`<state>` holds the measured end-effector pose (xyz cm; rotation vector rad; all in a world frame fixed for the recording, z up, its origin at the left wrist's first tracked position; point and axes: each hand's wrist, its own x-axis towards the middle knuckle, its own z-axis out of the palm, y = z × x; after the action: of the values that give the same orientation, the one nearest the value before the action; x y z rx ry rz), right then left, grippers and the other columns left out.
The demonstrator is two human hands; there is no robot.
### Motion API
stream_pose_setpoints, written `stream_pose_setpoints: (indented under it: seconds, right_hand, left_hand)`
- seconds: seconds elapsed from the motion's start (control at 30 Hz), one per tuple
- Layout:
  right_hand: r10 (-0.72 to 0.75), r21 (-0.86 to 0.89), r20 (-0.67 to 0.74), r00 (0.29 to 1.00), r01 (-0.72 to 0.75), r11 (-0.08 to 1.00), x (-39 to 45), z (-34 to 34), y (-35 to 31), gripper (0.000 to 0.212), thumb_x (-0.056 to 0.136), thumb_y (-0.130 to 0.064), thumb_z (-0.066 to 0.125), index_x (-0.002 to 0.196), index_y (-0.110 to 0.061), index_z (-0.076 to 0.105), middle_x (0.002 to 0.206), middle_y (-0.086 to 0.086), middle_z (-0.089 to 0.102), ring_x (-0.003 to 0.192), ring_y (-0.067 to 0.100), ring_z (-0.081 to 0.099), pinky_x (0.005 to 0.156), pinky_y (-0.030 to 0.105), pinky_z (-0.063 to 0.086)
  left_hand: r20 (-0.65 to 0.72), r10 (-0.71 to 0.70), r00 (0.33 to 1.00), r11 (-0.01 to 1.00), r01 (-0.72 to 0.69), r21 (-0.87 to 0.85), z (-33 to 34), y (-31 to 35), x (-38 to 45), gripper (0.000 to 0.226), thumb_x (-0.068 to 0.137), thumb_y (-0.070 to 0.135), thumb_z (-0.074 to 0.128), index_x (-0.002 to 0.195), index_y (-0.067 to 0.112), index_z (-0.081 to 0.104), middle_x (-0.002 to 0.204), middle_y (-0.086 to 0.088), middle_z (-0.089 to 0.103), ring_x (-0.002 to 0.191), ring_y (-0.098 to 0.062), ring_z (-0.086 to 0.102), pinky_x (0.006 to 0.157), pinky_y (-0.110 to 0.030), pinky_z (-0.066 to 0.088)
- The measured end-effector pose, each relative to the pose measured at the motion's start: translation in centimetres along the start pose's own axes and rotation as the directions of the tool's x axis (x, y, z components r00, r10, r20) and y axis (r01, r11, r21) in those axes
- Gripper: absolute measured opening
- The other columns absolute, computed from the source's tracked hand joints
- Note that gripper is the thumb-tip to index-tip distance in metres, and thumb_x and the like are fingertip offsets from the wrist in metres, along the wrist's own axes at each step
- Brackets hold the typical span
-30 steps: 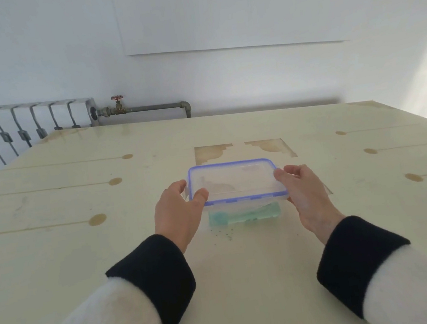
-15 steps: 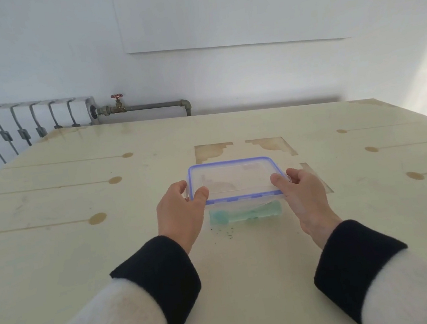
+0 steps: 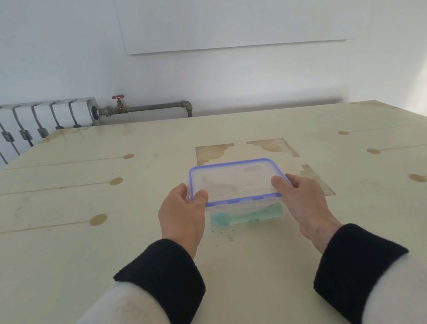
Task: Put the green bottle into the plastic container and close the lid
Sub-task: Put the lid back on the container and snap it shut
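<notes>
A clear plastic container (image 3: 244,213) stands on the table in front of me. The green bottle (image 3: 247,215) lies on its side inside, seen blurred through the front wall. A clear lid with a blue rim (image 3: 237,183) rests on top of the container. My left hand (image 3: 180,216) grips the lid's left front corner, thumb on top. My right hand (image 3: 303,195) grips the right front corner, thumb pressed on the lid's edge. Whether the lid is fully seated I cannot tell.
The pale wooden table (image 3: 84,262) has round knots and bare worn patches (image 3: 273,145) behind the container. Small dark specks (image 3: 225,234) lie just in front of it. A radiator (image 3: 18,126) and a pipe with a red valve (image 3: 118,98) stand against the far wall.
My right hand moved in from beside the container and took hold of the lid's right front corner. The left hand kept its grip. The lid sits slightly lower at the front.
</notes>
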<state>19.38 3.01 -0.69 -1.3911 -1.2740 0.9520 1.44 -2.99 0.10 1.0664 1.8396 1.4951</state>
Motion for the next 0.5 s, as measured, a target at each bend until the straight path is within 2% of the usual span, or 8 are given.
stream_pose_setpoints:
  seconds: [0.1, 0.17, 0.3, 0.4, 0.5]
  right_hand:
    - [-0.012, 0.013, 0.001, 1.0, 0.012, 1.0, -0.08, 0.09, 0.05, 0.019, 0.089, -0.03, 0.053, 0.096, -0.018, 0.066, 0.087, -0.006, 0.066, 0.08, 0.012, 0.061, 0.061, 0.018, 0.045]
    - [-0.021, 0.024, 0.004, 1.0, 0.021, 0.999, -0.24, 0.18, -0.02, 0.011, 0.09, -0.029, 0.052, 0.087, -0.025, 0.062, 0.083, -0.011, 0.064, 0.076, 0.008, 0.059, 0.051, 0.012, 0.041]
    - [-0.028, 0.043, 0.011, 1.0, 0.027, 0.999, -0.44, 0.13, -0.09, 0.01, 0.09, -0.029, 0.052, 0.088, -0.026, 0.061, 0.084, -0.01, 0.064, 0.078, 0.008, 0.059, 0.055, 0.016, 0.04]
    - [-0.008, 0.049, 0.018, 1.0, 0.007, 0.999, -0.37, 0.0, -0.16, 0.008, 0.09, -0.03, 0.052, 0.09, -0.028, 0.06, 0.086, -0.013, 0.064, 0.08, 0.006, 0.058, 0.055, 0.014, 0.039]
    - [-0.003, 0.048, 0.012, 1.0, 0.002, 0.999, -0.38, 0.13, -0.1, 0.02, 0.089, -0.031, 0.051, 0.074, -0.026, 0.063, 0.082, -0.008, 0.066, 0.078, 0.011, 0.06, 0.057, 0.02, 0.041]
  left_hand:
    - [0.003, -0.003, 1.0, 1.0, 0.003, -0.011, 0.09, 0.02, -0.06, 0.043, 0.089, 0.026, 0.054, 0.129, 0.011, 0.048, 0.108, 0.008, 0.053, 0.074, -0.004, 0.052, 0.048, -0.005, 0.032]
    - [0.014, -0.011, 1.0, 1.0, 0.011, -0.019, 0.12, -0.03, -0.06, 0.04, 0.09, 0.026, 0.052, 0.127, 0.012, 0.05, 0.104, 0.011, 0.053, 0.074, -0.004, 0.053, 0.048, -0.006, 0.035]
    - [0.041, -0.02, 0.999, 0.999, 0.022, -0.043, 0.33, -0.31, 0.1, 0.024, 0.09, 0.026, 0.05, 0.111, 0.016, 0.057, 0.104, 0.002, 0.065, 0.086, -0.013, 0.061, 0.063, -0.018, 0.048]
    - [0.041, -0.025, 0.999, 0.998, 0.027, -0.061, 0.45, -0.37, 0.09, 0.021, 0.09, 0.026, 0.05, 0.11, 0.022, 0.056, 0.102, 0.003, 0.064, 0.084, -0.012, 0.061, 0.059, -0.016, 0.045]
    - [0.036, -0.014, 0.999, 0.998, 0.016, -0.057, 0.55, -0.44, -0.01, 0.007, 0.091, 0.026, 0.048, 0.097, 0.029, 0.05, 0.092, 0.009, 0.062, 0.08, -0.01, 0.06, 0.055, -0.013, 0.043]
